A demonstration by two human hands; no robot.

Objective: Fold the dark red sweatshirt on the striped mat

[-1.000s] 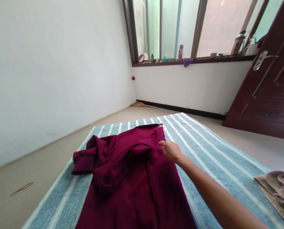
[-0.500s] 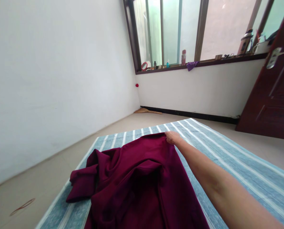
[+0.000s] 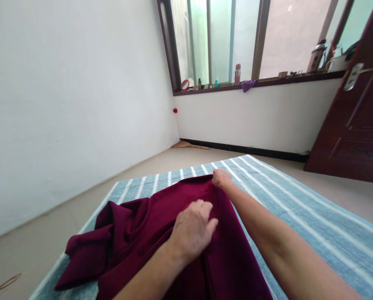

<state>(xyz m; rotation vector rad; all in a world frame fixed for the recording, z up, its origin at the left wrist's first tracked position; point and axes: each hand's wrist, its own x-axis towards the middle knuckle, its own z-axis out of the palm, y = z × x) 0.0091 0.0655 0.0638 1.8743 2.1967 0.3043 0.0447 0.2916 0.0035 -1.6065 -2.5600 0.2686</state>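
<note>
A dark red garment [image 3: 149, 233] lies rumpled on a blue-and-white striped mat [image 3: 286, 208]. My right hand [image 3: 221, 178] reaches out to the garment's far edge, its fingers closed on the cloth there. Closer to me, my left hand [image 3: 194, 228] rests on the middle of the garment, fingers curled and pinching a fold. A bunched sleeve [image 3: 80, 262] hangs off toward the mat's left side.
White walls stand at the left and back. The windowsill [image 3: 255, 81] carries bottles, a purple cloth and other small items. A dark wooden door [image 3: 355, 108] is at the right. A broom [image 3: 189, 145] lies by the far baseboard on the beige floor [image 3: 33, 250].
My left hand has come into view and settled on the garment's middle. My right hand stays at the far edge of the cloth. The sleeve bundle has slid left and nearer.
</note>
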